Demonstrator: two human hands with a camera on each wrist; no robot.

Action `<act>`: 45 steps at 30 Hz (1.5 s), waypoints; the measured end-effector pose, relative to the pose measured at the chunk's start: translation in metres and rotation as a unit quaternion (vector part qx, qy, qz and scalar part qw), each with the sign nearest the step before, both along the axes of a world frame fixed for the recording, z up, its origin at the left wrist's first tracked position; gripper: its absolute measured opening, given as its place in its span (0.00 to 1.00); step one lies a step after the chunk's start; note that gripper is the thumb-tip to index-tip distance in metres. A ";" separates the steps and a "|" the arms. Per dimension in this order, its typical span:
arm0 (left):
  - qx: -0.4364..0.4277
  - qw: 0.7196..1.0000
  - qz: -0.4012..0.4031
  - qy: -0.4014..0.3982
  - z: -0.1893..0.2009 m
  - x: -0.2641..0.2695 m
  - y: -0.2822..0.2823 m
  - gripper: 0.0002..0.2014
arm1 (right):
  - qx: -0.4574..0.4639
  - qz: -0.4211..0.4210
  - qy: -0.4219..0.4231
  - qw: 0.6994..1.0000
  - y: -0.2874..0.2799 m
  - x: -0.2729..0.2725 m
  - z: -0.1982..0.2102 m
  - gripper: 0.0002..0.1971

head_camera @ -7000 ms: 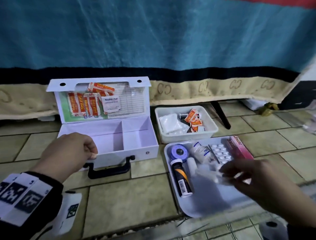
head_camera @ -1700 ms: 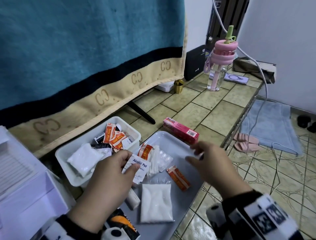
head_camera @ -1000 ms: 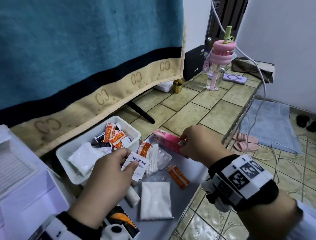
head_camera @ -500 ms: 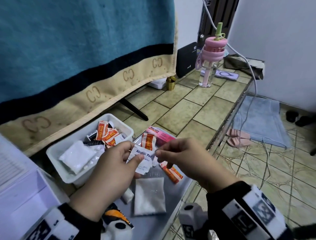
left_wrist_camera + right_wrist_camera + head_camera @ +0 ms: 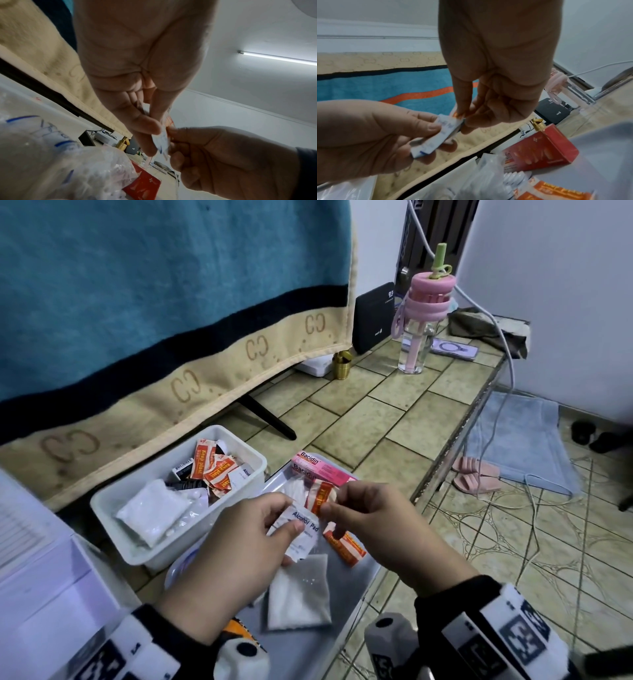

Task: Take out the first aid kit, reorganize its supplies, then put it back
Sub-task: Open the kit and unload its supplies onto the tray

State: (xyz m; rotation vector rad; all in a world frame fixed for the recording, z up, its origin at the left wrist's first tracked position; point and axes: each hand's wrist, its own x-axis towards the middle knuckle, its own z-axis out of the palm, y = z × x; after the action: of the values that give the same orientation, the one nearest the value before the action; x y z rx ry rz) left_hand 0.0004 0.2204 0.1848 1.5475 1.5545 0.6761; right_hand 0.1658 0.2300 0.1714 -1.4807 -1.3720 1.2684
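A: Head view first. What differs from half a second back?

B: Little. The left hand point(image 5: 239, 546) still pinches the alcohol pad point(image 5: 301, 529) between thumb and fingers. The right hand point(image 5: 380, 529) has closed in and now pinches the orange plaster packet point(image 5: 322, 497) right against the pad's top edge. A second ago that hand was on the pink box point(image 5: 317, 470), which now lies at the far end of the grey tray point(image 5: 346, 607).

A: And the surface, the room?

B: A tiled worktop point(image 5: 370, 422), with a blue and beige blanket point(image 5: 154, 302) hanging behind it. The white bin point(image 5: 113, 501) of packets sits left of the tray. The open first aid kit point(image 5: 44, 594) shows at the left edge. A pink bottle point(image 5: 419, 323) stands far back, and slippers point(image 5: 476, 477) lie on the floor below.

A: How does the pad lie?

B: Its long axis runs from lower left to upper right, print facing up.

A: Left wrist view?

B: The left hand point(image 5: 142, 83) fills the top, its thumb and finger clamped on the pad point(image 5: 162, 140), seen edge-on. The right hand point(image 5: 231, 161) meets it from below right. A ceiling tube light point(image 5: 278, 58) glows behind.

A: Right wrist view?

B: The right hand point(image 5: 494, 75) grips the orange packet point(image 5: 458, 115) by its tip. The left hand point(image 5: 368, 136) holds the pad point(image 5: 435, 136), slanting down to the left. The pink box point(image 5: 541, 151) lies beyond, looking red here.
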 end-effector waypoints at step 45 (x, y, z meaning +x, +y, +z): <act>0.068 0.993 0.088 0.031 0.001 -0.048 -0.012 0.05 | -0.033 -0.062 -0.491 0.868 0.008 0.030 -0.023 0.14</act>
State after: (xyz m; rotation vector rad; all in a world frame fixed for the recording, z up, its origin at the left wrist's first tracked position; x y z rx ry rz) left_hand -0.0474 0.2086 0.1857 1.5546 1.7358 0.8547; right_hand 0.1959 0.2378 0.1486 -2.3749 -1.7866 0.4237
